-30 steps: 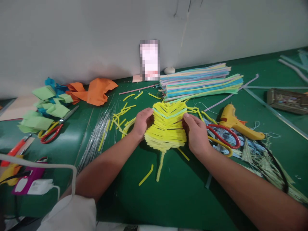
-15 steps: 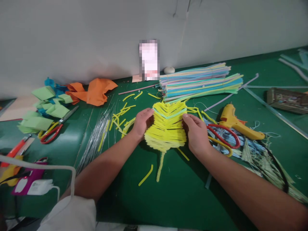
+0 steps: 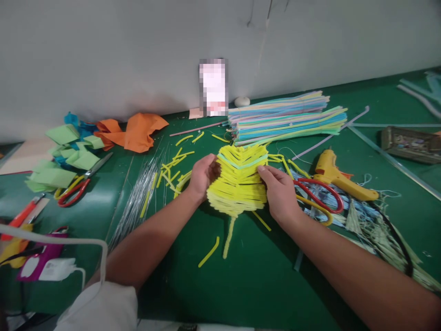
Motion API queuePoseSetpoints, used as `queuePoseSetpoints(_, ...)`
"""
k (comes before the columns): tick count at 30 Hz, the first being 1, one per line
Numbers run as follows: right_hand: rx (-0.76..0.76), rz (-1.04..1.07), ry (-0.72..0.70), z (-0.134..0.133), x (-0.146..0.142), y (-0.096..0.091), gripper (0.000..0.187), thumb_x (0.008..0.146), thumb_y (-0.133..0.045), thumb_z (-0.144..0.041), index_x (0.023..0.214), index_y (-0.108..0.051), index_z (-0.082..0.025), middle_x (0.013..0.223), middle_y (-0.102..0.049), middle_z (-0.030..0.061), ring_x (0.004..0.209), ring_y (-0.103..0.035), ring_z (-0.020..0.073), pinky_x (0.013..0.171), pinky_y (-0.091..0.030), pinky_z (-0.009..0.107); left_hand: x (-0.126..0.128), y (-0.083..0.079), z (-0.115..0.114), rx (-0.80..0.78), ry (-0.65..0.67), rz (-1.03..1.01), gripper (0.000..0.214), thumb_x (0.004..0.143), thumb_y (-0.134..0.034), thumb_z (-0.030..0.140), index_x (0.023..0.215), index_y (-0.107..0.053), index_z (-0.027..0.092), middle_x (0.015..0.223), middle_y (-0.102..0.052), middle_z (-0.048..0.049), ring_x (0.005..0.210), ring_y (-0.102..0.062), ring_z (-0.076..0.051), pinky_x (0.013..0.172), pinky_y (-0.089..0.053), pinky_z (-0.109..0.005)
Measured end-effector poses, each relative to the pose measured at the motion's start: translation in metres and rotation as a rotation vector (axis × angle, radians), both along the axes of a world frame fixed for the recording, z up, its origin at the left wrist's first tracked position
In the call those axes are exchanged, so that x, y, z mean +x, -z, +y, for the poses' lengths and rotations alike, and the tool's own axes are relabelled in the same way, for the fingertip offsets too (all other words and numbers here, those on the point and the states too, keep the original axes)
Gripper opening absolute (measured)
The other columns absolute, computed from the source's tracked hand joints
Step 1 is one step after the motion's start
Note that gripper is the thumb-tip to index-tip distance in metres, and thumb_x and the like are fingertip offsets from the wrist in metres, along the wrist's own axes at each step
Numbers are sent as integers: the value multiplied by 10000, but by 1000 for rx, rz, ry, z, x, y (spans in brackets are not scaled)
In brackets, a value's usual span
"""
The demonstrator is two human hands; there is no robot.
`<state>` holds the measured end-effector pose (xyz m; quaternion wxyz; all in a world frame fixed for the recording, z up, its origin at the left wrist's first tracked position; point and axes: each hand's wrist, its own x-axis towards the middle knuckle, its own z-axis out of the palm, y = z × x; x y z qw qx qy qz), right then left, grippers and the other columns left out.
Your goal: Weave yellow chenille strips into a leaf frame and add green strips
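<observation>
A leaf made of yellow pipe cleaners [image 3: 237,186] hangs between my hands just above the green table. One pale green stripe crosses its upper part, its lower rows are paler, and a twisted stem points down toward me. My right hand [image 3: 280,191] pinches the right edge, thumb on the front face and fingers behind. Along the left edge my left hand [image 3: 201,177] curls with its fingers partly hidden behind the leaf; its thumb is raised a little off the edge. Short yellow offcuts [image 3: 175,168] lie beyond my left hand, and one cut piece [image 3: 208,252] lies below the leaf.
Bundled pastel pipe cleaners [image 3: 289,119] lie at the back near a propped phone [image 3: 213,87]. To the right are a yellow glue gun [image 3: 344,177], red-and-yellow-handled scissors [image 3: 322,195] and tassels [image 3: 375,225]. Thin wires [image 3: 138,197], more scissors [image 3: 77,186] and folded paper [image 3: 77,151] lie left.
My left thumb has moved left, slightly off the leaf's edge. My right thumb has slid a little inward over the right edge. The leaf stays almost in place.
</observation>
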<state>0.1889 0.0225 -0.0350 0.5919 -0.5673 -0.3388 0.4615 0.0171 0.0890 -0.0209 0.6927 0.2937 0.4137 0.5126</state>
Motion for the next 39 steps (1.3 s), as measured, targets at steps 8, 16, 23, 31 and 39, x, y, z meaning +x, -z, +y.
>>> queuePoseSetpoints(8, -19, -1, -45, -1, 0, -2, 356, 730, -701, -572, 643, -622, -236, 632, -600, -2, 649, -561, 195, 588, -447, 314, 0, -1, -1, 138, -15, 84, 292, 644, -800, 370, 756, -621, 169, 533, -561, 39, 446, -509, -89, 453, -375, -225)
queuePoseSetpoints(16, -14, -23, -49, -1, -1, -3, 354, 746, -697, -537, 606, -581, -234, 593, -549, -18, 605, -510, 171, 584, -419, 304, -4, 4, 4, 185, 9, 96, 313, 670, -785, 379, 882, -655, 190, 560, -570, 37, 450, -515, -94, 476, -396, -244)
queuePoseSetpoints(23, -1, 17, -40, -3, -3, -11, 292, 785, -697, -461, 661, -578, -225, 591, -485, -42, 550, -431, 124, 531, -344, 276, -4, -3, -1, 258, 65, 106, 375, 696, -716, 329, 1052, -727, 213, 626, -638, 7, 493, -540, -119, 532, -430, -272)
queuePoseSetpoints(31, 115, 28, 89, 1, -3, -8, 305, 764, -723, -365, 1045, -676, -257, 903, -644, 7, 849, -607, 176, 762, -477, 319, -3, 3, -1, 240, 212, 106, 282, 668, -769, 337, 901, -750, 179, 764, -713, -38, 620, -620, -139, 608, -488, -274)
queuePoseSetpoints(39, 400, -763, 12, -6, -1, -15, 281, 808, -669, -338, 1074, -676, -248, 1078, -714, 69, 1029, -642, 261, 917, -488, 445, -1, 2, -4, 309, 298, 270, 336, 644, -823, 404, 753, -611, 166, 580, -564, 42, 461, -499, -73, 454, -391, -201)
